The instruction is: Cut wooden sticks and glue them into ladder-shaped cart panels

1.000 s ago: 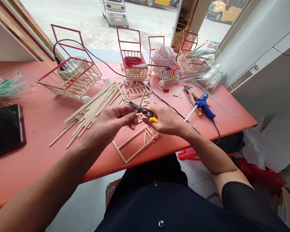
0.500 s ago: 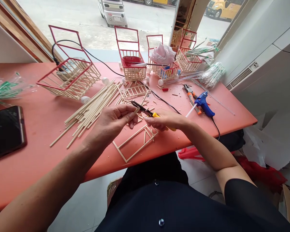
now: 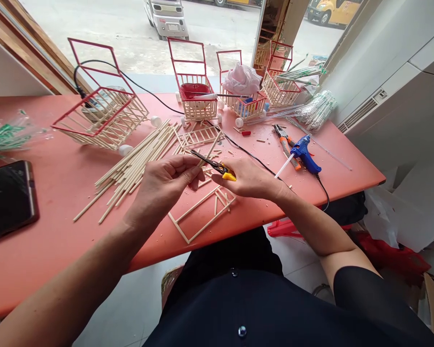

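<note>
Fingers (image 3: 191, 176) of the left hand (image 3: 162, 180) are pinched almost closed on a thin wooden stick (image 3: 214, 144), which slants up and away above the middle of the desk (image 3: 68, 193). Those of the right hand (image 3: 251, 179) are curled round the yellow handles of a pair of dark-bladed cutters (image 3: 217, 166), whose blades lie against the stick near the left fingertips; whether they bite into it cannot be told.

Four small carts built of sticks, each with a red rim and handle, stand along the window side. The leftmost cart (image 3: 121, 127) has a greyish object (image 3: 101, 107) in it, its kind unclear, with a black cord (image 3: 94, 60) looping over the basket. The second cart (image 3: 201, 112) holds a red dish (image 3: 193, 90), and a slim tool with a white handle (image 3: 205, 97) rests across the top. The third cart (image 3: 249, 111) carries a crumpled white bundle (image 3: 241, 78) heaped above its rim, with something blue (image 3: 246, 103) below. Across the fourth cart (image 3: 279, 95) lie clear rods with green markings (image 3: 299, 74).

A clear plastic bag (image 3: 14, 132) with green-marked contents sits at the left edge, near a phone (image 3: 10, 200). Loose sticks (image 3: 137, 168) lie beside the left hand, and a flat stick frame (image 3: 202, 217) lies below both hands. A blue glue gun (image 3: 304, 154) rests just beside orange-handled pliers (image 3: 286, 147) to the right.
</note>
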The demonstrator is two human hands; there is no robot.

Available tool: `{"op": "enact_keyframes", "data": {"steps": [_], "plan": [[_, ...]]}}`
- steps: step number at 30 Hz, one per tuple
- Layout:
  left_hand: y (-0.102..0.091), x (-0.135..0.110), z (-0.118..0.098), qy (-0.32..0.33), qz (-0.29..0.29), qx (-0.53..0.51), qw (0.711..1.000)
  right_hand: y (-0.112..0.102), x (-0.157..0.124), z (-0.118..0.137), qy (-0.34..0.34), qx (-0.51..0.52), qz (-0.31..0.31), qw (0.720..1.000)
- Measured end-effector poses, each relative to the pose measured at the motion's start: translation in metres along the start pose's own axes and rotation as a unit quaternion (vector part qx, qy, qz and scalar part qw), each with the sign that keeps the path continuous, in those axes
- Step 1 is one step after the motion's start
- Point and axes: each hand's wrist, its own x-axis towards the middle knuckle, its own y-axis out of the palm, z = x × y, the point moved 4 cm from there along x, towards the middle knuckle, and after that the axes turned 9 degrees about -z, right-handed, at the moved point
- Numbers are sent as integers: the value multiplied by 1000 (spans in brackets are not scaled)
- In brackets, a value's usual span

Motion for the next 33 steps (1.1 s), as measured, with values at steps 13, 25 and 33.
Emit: {"op": "enact_keyframes", "data": {"steps": [13, 25, 33], "plan": [[1, 4, 8, -50, 38, -79, 995, 5, 0, -12, -14, 31, 38, 999], [12, 0, 8, -200, 144, -250, 936, -1, 1, -11, -67, 49, 38, 996], [13, 0, 10, -206, 150, -280, 926, 2, 2, -11, -76, 56, -6, 996]]}}
